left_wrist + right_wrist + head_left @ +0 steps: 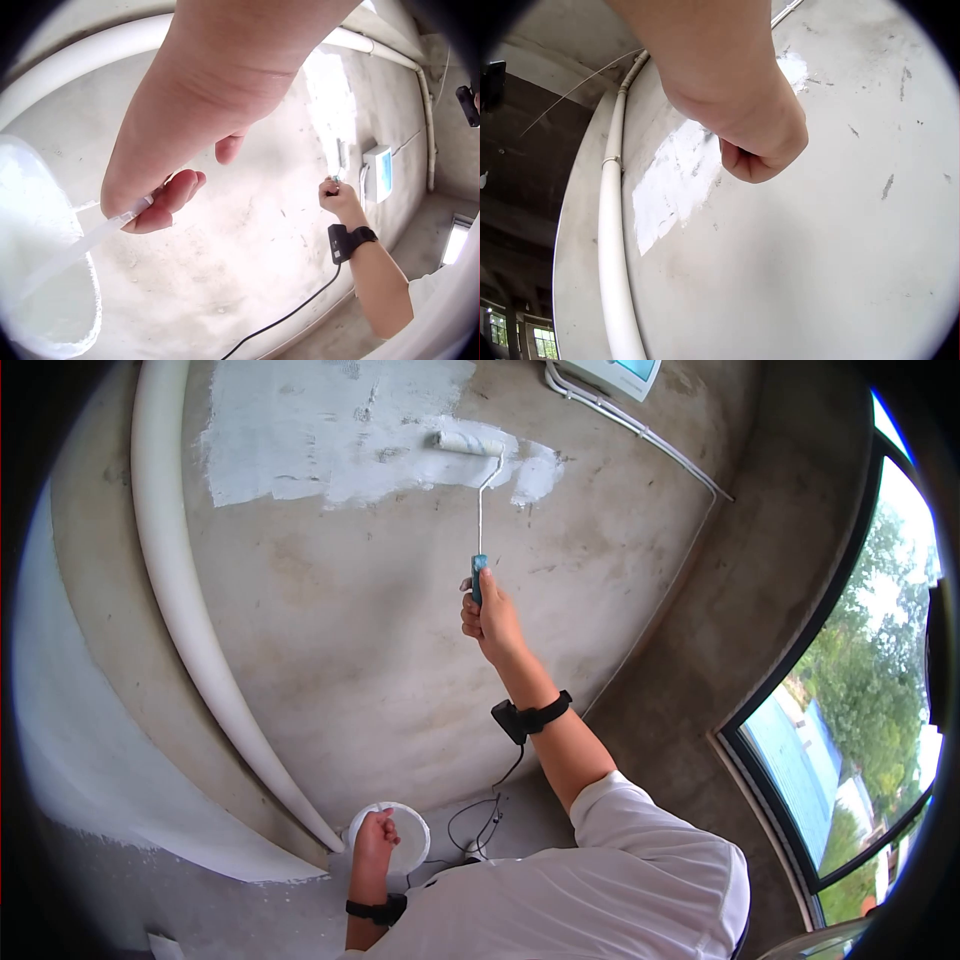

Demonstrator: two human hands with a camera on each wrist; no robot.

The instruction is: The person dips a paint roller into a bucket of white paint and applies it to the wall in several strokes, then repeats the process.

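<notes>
My right hand (486, 618) grips the blue handle of a paint roller (468, 443), arm stretched up toward the wall. The roller's white, paint-coated sleeve lies at the lower right part of a white painted patch (300, 435). In the right wrist view the fist (757, 161) hides most of the roller. Low down, my left hand (375, 832) holds a white bucket (421, 832) by its handle. The left wrist view shows the pale bucket handle (79, 251) running up into the curled fingers, with whitish contents in the bucket below.
A thick white pipe (165, 560) runs down the wall at the left. A wall-mounted box (615, 372) with white conduit is at the upper right. Black cables (480, 830) hang near the floor beside the bucket. A large window (850, 690) stands at the right.
</notes>
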